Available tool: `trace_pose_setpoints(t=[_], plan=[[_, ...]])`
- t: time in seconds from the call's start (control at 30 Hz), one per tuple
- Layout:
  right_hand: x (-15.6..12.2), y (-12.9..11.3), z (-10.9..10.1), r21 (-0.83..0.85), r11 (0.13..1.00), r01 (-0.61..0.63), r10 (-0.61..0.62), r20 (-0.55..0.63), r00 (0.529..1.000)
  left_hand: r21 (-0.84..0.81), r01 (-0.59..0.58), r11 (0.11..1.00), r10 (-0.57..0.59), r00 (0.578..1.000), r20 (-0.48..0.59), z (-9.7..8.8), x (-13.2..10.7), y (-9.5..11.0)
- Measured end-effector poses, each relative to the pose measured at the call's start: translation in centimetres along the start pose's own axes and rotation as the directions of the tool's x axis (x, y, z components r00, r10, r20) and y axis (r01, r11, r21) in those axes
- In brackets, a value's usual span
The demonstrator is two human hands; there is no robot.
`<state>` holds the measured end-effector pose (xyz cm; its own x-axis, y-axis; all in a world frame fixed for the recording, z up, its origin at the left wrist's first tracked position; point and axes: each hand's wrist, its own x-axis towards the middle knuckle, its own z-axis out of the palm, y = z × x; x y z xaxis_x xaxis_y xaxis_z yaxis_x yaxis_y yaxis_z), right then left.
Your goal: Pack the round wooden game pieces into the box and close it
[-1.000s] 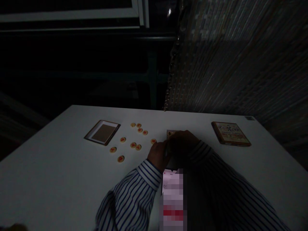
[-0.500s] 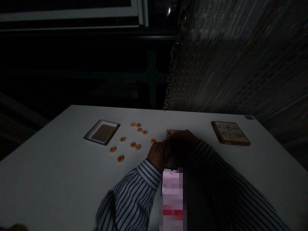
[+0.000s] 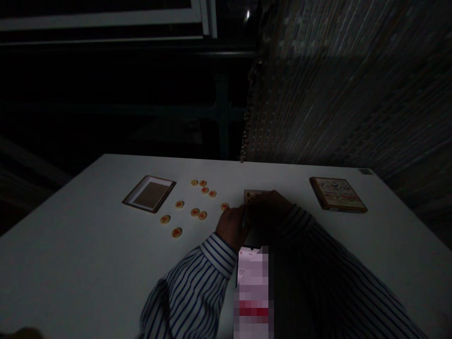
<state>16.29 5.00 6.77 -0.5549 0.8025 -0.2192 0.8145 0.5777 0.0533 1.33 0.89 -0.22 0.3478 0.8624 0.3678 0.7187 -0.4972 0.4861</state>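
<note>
Near the table's middle lies a shallow box (image 3: 257, 191), mostly hidden under my hands, with some round pieces faintly visible at its far left corner. My left hand (image 3: 232, 227) is closed at the box's left side, its fingers bent against the edge. Above the box my right hand (image 3: 271, 207) curls downward, fingertips close to the left hand's; deep shadow hides what they hold. Left of the hands, several round Chinese chess pieces with red characters are scattered, among them one chess piece (image 3: 177, 232) nearest me and another chess piece (image 3: 225, 206) just beyond my left hand.
On the white table (image 3: 88, 263), an open tray or lid (image 3: 150, 194) lies at left and a flat printed box (image 3: 339, 194) at right. A lit phone (image 3: 249, 263), partly blurred out, is below my hands. A bead curtain (image 3: 300, 94) hangs behind the table. The scene is dim.
Almost nothing differs. Both hands stay at the middle box, and the scattered chess pieces lie where they were.
</note>
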Motion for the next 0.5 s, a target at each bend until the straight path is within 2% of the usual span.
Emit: trace_pose_setpoints(t=[0.13, 0.5], plan=[[-0.01, 0.01, 0.14, -0.008, 1.0, 0.002, -0.002, -0.03, 1.0, 0.003, -0.016, 1.0, 0.016, 1.0, 0.01, 0.0, 0.02, -0.02], [-0.09, -0.4, -0.4, -0.02, 1.0, 0.009, -0.009, 0.008, 1.0, 0.001, -0.013, 1.0, 0.013, 1.0, 0.003, 0.26, -0.14, -0.31]])
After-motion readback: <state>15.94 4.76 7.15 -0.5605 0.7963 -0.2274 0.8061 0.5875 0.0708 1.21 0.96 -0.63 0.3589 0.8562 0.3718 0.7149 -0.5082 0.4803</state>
